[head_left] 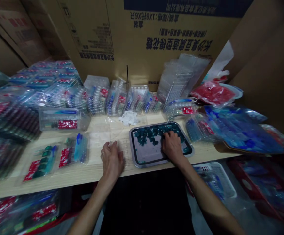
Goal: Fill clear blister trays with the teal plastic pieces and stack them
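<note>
My right hand [173, 145] reaches into a shallow grey tray [147, 160], its fingers curled down and closed among small dark green pieces [144, 134]. Whatever lies between its fingertips is hidden. These pieces are heaped mostly along the tray's far side, and its near part is largely bare. To the left of the tray, my left hand [111, 160] rests over the table with loosely bent fingers and the thumb apart, holding nothing visible. Faint clear plastic [99, 133] lies close to its fingers. Farther left is a clear pack [42, 161] with a red packet, dark green pieces and a blue stick.
Stacked clear packs [98, 99] line the back of the table [119, 171]. A crumpled white tissue [129, 117] lies behind the tray. Empty clear trays [172, 80] lean against a large carton [132, 39]. Blue plastic bags [240, 130] are at right; a white basket [230, 182] sits below.
</note>
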### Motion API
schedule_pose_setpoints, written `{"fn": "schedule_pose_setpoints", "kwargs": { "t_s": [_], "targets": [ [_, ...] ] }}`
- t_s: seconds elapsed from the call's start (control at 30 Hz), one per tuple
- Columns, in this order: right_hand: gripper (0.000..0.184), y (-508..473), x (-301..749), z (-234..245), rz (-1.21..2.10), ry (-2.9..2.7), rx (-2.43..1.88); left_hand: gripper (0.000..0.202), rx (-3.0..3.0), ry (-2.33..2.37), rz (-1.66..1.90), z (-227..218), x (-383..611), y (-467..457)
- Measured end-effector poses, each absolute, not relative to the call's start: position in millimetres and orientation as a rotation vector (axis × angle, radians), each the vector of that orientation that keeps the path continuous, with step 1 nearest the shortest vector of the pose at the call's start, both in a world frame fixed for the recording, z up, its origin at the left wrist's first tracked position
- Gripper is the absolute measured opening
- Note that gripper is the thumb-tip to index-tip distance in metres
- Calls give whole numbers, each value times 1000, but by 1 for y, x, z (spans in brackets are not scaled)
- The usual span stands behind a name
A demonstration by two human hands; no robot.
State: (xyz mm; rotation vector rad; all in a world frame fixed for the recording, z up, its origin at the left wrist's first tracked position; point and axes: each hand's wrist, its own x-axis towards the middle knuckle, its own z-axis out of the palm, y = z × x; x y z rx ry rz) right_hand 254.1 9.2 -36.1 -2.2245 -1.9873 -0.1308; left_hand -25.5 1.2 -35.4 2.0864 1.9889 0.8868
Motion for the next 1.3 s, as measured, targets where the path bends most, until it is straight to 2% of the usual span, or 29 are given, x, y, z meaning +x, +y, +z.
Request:
{"fn": "schedule_pose_setpoints", "kwargs": {
  "t_s": [0.07, 0.17, 0.3, 0.4, 0.47, 0.57, 0.67, 0.77, 0.97, 1.2, 1.3],
  "targets": [
    [26, 7, 251, -32, -130, -1967, -2192, 42, 2229, 2015, 834, -22, -14, 8],
    [35, 7, 232, -22, -117, -1984, -2059, 32, 2420, 1722, 734, -9, 10, 33],
    [37, 12, 202, -15, 48, -2286, -1821, 36, 2473, 1444, 551, -14, 37, 74],
    [36, 17, 197, -18, 115, -2337, -1879, 36, 2435, 1440, 558, -22, 38, 91],
    [30, 18, 202, -20, 114, -2245, -1978, 35, 2246, 1436, 718, -24, 31, 94],
    [29, 18, 209, -19, 136, -2107, -1977, 33, 1597, 1286, 947, -20, 18, 90],
    [31, 16, 204, -15, 242, -2075, -1839, 34, 1076, 1066, 976, -11, 8, 81],
    [34, 14, 190, -17, 268, -2182, -1764, 40, 925, 1000, 1031, -2, -5, 72],
    [27, 12, 169, -33, 88, -2238, -1858, 40, 1135, 1189, 1145, -1, -52, 65],
    [22, 12, 167, -44, -10, -2177, -1834, 21, 1818, 1360, 970, -21, -55, 67],
    [21, 12, 167, -44, -15, -2158, -1829, 25, 2151, 1301, 838, -28, -44, 73]
  ]
}}
